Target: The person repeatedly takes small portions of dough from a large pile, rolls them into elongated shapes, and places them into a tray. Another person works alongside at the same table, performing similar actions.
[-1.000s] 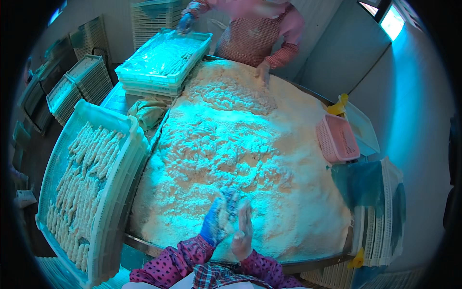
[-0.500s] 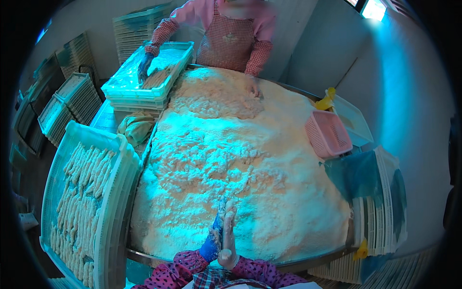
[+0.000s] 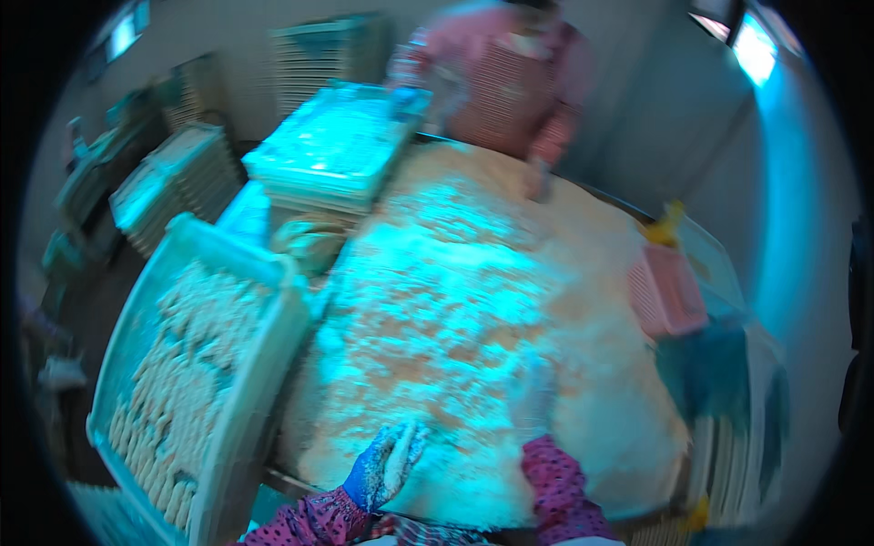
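My left hand, in a blue glove dusted white, is closed around a pale crumb-coated strip above the near edge of the table. Farther right and forward, my right hand is over the thick layer of whitish crumbs; motion smears its fingers. To the left, a pale tray on top of a stack contains several rows of similar coated strips.
Across the table stands another person, one hand by the far white tray. A bundled cloth lies between the tray stacks. At right are a pink basket, a yellow object and stacked trays.
My hands, pressed together before, are apart: the left moved left, the right forward and right. The whole view shifted. The other person's tray now looks covered with pale sheeting, and their arm drew back.
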`<action>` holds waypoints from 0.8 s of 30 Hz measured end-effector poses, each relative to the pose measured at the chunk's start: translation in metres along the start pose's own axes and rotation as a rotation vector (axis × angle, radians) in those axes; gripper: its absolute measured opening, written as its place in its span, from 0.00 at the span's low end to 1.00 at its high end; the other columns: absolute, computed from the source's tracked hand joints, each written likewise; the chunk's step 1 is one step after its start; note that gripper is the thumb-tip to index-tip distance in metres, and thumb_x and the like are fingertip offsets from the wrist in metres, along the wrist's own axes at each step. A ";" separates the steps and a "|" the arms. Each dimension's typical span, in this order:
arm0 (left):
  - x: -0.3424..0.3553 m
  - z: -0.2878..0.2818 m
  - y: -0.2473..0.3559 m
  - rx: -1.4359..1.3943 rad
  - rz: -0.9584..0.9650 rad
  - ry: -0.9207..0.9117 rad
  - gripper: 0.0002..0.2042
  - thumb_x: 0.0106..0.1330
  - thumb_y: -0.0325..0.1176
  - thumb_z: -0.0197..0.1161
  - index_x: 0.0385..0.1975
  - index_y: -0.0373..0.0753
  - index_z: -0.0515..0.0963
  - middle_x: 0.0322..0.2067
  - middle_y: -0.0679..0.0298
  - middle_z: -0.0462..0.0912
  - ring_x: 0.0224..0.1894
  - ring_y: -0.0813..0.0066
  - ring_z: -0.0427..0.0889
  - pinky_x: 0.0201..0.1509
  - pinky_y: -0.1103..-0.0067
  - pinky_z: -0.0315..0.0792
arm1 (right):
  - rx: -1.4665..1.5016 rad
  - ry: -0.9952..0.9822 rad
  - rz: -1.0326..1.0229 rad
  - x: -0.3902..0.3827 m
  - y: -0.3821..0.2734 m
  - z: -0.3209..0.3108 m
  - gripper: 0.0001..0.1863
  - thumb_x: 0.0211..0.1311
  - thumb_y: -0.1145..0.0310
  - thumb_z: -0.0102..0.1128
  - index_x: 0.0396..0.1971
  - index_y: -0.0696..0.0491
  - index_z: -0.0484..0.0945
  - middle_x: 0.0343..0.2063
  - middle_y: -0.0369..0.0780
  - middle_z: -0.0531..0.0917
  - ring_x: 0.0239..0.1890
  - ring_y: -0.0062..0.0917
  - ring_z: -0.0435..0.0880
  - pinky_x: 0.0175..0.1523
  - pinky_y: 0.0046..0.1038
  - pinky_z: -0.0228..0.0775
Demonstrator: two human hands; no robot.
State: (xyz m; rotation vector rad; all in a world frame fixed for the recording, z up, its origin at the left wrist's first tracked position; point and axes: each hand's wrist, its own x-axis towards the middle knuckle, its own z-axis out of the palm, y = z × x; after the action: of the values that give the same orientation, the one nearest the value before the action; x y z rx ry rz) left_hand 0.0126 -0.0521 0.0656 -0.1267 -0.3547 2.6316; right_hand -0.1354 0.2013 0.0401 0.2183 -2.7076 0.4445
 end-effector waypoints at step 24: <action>-0.139 0.157 0.551 2.209 1.028 0.951 0.21 0.72 0.34 0.43 0.63 0.34 0.58 0.59 0.57 0.66 0.57 0.69 0.70 0.63 0.75 0.61 | 0.607 -0.482 -0.194 -0.024 -0.034 -0.058 0.13 0.55 0.64 0.59 0.39 0.53 0.75 0.35 0.39 0.77 0.39 0.31 0.76 0.46 0.32 0.69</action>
State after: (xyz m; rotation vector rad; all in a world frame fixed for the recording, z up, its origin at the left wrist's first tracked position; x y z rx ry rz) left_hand -0.1358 -0.6228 0.0711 -0.7472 3.1289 1.5798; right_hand -0.0856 0.1912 0.0908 0.8386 -2.8693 1.2861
